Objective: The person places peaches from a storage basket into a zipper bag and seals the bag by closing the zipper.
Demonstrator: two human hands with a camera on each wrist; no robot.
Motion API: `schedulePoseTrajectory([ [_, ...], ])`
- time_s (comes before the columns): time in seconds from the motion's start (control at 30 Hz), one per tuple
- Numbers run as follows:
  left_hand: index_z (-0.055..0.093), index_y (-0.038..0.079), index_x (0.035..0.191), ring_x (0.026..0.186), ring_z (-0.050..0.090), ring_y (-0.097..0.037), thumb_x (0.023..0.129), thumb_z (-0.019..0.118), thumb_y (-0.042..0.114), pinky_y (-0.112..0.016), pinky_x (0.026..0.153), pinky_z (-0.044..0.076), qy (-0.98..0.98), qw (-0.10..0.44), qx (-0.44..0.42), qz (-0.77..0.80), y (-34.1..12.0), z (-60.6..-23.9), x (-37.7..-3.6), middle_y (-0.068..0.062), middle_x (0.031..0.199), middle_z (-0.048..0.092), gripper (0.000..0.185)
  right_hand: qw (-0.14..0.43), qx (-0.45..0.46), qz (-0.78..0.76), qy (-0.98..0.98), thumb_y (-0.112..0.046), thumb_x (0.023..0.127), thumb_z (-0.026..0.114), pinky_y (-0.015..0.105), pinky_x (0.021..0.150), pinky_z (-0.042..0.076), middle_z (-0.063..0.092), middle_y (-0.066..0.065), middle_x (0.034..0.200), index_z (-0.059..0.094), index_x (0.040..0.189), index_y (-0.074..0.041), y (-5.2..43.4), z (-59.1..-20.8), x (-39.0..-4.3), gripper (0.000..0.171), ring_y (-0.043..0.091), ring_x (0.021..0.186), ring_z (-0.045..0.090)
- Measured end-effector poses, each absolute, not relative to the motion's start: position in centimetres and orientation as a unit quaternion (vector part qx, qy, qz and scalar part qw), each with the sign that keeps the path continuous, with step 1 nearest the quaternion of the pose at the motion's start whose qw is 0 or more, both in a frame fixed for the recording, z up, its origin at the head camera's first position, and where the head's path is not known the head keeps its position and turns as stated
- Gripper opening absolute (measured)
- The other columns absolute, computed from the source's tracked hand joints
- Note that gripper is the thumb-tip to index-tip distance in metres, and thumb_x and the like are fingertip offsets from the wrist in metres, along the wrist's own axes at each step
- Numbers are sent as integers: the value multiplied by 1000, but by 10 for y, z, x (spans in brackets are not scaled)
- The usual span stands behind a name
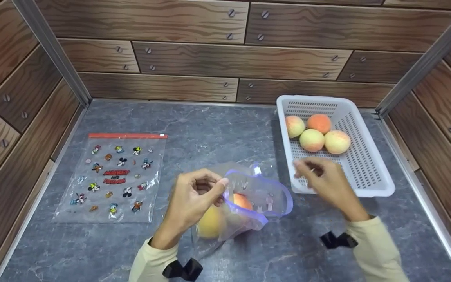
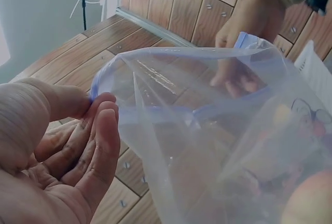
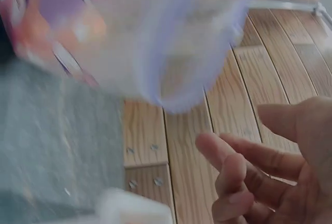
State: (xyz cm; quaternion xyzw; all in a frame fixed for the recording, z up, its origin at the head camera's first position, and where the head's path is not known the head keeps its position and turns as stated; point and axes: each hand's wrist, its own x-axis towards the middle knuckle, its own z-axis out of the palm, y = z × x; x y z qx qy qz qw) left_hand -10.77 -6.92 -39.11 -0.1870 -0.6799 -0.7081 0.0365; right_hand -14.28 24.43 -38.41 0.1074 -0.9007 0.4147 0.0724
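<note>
My left hand [image 1: 196,199] pinches the purple rim of a clear zip bag [image 2: 171,136] between thumb and fingertips. The bag's mouth gapes toward the right, and peaches [image 1: 242,201] show through its film in the lower part. Nothing is in my right hand [image 1: 325,182], which is over the near left edge of a white basket [image 1: 374,164]. Its fingers [image 3: 231,169] are loosely bent, apart from the bag, in the right wrist view. Several red-and-yellow peaches [image 1: 312,140] lie grouped at the basket's far end.
A flat clear bag [image 1: 112,196] with a red slider strip and cartoon prints lies at the left of the grey marbled table [image 1: 217,125]. Wood-patterned walls [image 1: 194,58] close off the back and both sides.
</note>
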Motion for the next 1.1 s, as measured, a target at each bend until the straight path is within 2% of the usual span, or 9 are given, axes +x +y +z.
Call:
schedulePoseTrajectory([
  [0.1,70,-5,86,59,66,-16,92,71,2,-34,55,61,-669,32,-186,-719,-69,-393,-108,-13,75,71,9,94,83,388,-913,-18,101,65,20,51,51,71,12,82,72,104,4,262,-368,-166,24,17,59,59],
  [0.17,69,-5,86,59,66,-16,92,71,2,-34,55,61,-665,29,-180,-724,-68,-395,-107,-14,75,70,10,110,69,347,-929,-22,100,65,25,59,53,71,18,89,70,108,6,275,-359,-183,29,23,67,63],
  [0.27,69,-6,87,59,66,-15,92,71,2,-34,56,61,-664,26,-171,-728,-68,-397,-106,-14,76,70,10,133,52,277,-950,-23,97,68,42,73,54,71,26,97,68,112,7,291,-352,-212,34,36,81,67],
  [0.37,69,-6,87,59,66,-15,91,72,2,-33,55,60,-664,28,-165,-729,-69,-399,-104,-14,76,70,10,138,46,224,-964,-18,93,69,59,79,49,70,29,104,66,114,9,302,-357,-240,35,46,91,66],
  [0.47,68,-7,87,58,66,-15,91,72,1,-33,55,60,-662,32,-164,-731,-69,-399,-104,-15,75,70,10,104,50,185,-976,-13,89,69,64,83,48,67,33,111,63,119,11,309,-369,-264,38,52,99,63],
  [0.6,69,-7,87,58,66,-15,91,72,1,-34,54,60,-659,34,-164,-733,-69,-398,-105,-15,75,70,10,15,70,140,-988,-5,87,66,65,88,48,61,39,116,54,130,15,318,-392,-285,49,56,104,59],
  [0.83,68,-8,87,58,66,-15,91,72,1,-34,54,60,-657,26,-158,-737,-72,-398,-102,-17,76,70,11,-107,97,132,-981,1,86,64,67,102,41,49,42,133,36,144,15,325,-428,-294,66,60,118,50],
  [0.97,68,-8,87,59,66,-14,91,72,1,-34,54,61,-657,20,-161,-736,-73,-399,-103,-17,76,70,10,-116,102,153,-976,-2,90,65,65,99,44,49,45,130,35,145,15,327,-439,-293,65,58,117,52],
  [1.1,68,-8,88,60,66,-14,91,72,2,-34,55,61,-657,24,-168,-734,-73,-399,-107,-17,77,70,10,-94,94,157,-979,-11,93,69,62,87,48,47,43,118,45,135,17,328,-444,-295,57,54,103,55],
])
